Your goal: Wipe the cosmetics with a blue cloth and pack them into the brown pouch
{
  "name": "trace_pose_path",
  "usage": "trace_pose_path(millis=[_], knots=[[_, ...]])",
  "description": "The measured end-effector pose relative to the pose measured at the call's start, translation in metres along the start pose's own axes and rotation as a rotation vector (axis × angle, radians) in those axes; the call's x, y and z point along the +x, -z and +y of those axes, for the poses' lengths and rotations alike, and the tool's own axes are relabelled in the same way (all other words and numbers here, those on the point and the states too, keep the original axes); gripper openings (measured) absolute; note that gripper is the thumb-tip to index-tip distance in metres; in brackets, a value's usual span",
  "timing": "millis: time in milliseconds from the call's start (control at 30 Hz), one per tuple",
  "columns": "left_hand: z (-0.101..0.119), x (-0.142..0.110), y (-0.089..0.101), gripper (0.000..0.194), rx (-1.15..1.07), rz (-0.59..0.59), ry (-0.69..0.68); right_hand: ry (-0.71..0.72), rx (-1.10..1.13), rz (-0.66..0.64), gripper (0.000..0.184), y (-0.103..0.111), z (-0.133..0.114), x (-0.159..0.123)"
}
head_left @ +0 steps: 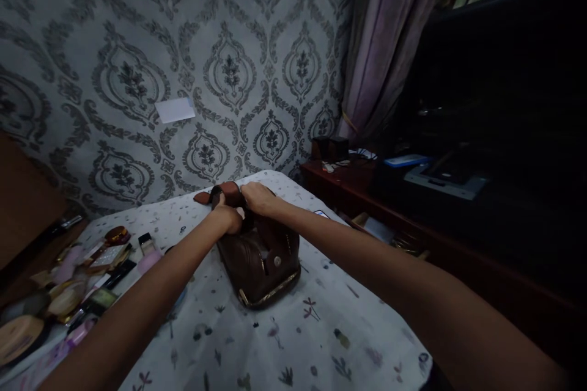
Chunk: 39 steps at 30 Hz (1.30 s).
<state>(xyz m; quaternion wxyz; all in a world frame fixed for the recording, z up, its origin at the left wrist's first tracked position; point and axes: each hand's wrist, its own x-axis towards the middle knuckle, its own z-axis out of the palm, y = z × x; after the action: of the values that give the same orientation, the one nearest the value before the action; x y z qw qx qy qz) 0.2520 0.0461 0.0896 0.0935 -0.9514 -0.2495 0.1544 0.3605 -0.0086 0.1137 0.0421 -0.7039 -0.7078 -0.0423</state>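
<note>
A dark brown leather bag [266, 266] with a gold zip edge stands on a table covered by a white flower-print cloth [321, 330]. Both my hands are on the bag's far top end. My left hand [228, 215] is closed in a fist around the top of the bag near its brown strap. My right hand [257, 197] lies right beside it, fingers curled down over the same top edge. What lies under the fingers is hidden.
Several cosmetics, compacts and small bottles [68, 287] lie at the table's left edge. A dark wooden cabinet [413, 226] with devices and papers stands to the right. Patterned wallpaper [206, 73] and a purple curtain [389, 43] are behind.
</note>
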Motion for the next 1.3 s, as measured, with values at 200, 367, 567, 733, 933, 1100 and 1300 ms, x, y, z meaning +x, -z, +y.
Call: trace_pose_path(millis=[200,367,567,733,933,1100,1300], knots=[[0.006,-0.005,0.007,0.027,0.039,-0.159,0.038,-0.011,-0.003,-0.028,0.033,-0.016,0.008,0.023],[0.008,-0.013,0.007,0.038,0.048,-0.147,0.042,0.016,0.012,-0.041,0.033,-0.026,0.004,0.040],[0.009,-0.022,0.008,0.042,0.058,-0.098,0.028,0.019,0.041,-0.025,0.030,-0.024,0.008,0.037],[0.009,-0.020,0.008,0.046,0.046,-0.072,0.016,0.016,0.074,0.011,0.031,-0.021,0.016,0.028],[0.009,-0.019,0.008,0.045,0.054,-0.079,0.014,0.040,0.083,0.013,0.030,-0.022,0.015,0.027],[0.009,-0.021,0.009,0.045,0.049,-0.076,0.017,0.032,0.071,0.030,0.029,-0.026,0.014,0.026],[0.009,-0.020,0.010,0.044,0.039,-0.088,0.022,0.012,0.050,0.031,0.044,-0.017,0.006,0.016]])
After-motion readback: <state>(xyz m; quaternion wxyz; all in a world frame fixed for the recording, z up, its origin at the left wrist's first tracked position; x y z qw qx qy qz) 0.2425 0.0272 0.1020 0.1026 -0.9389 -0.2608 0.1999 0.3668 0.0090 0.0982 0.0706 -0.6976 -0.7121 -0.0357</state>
